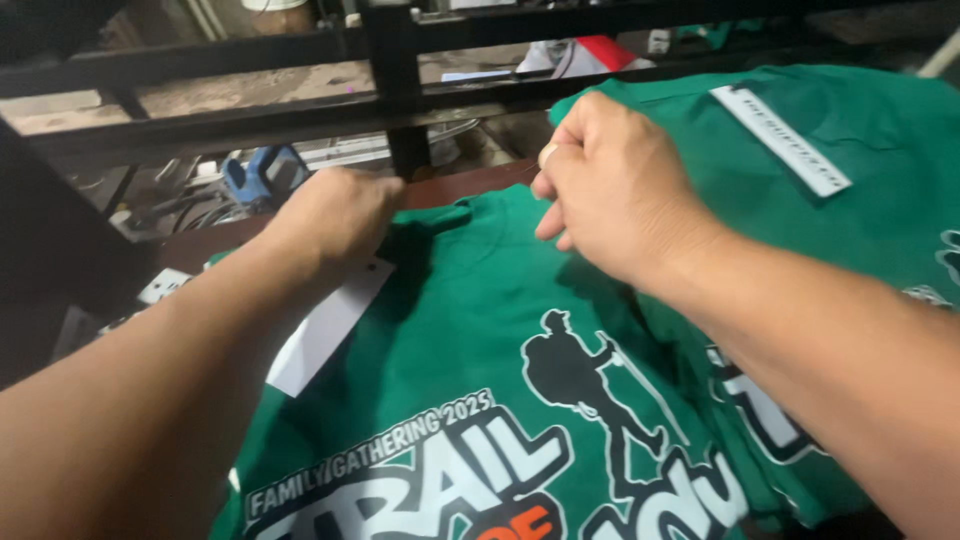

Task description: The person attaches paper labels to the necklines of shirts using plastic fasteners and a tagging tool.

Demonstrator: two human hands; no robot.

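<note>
Cluttered workshop, dim; a black metal frame (395, 85) of bars runs across the back, w/ cables and a blue tool (262, 175) on the floor behind it. In front sits a dark reddish-brown work surface (455, 187), mostly covered by green shirts.

Left hand (335, 215) is closed on the collar area of the top green t-shirt (480, 330), near the surface's far edge; fingers curl down out of sight into the fabric, so a grasp on the neckline, knuckles up. Right hand (610, 185) is also clenched, thumb and fingers pinched together just right of the collar, at the shoulder; looks like it pinches cloth, but can't tell for sure, the fingertips are hidden. A pale ring shows on one finger.

The shirt lies flat, front up, collar toward the far edge, hem toward the near edge and running out of frame. Its chest carries a white-and-black print w/ a hiker silhouette (585, 385) and an orange bit low down. A white paper tag (325, 325) lies on the shirt under the left wrist, by the sleeve.

To the right, toward the far right corner, a second green shirt (860, 130) lies w/ a long white strip (780, 140) on it. More green printed fabric sits under the right forearm.
</note>
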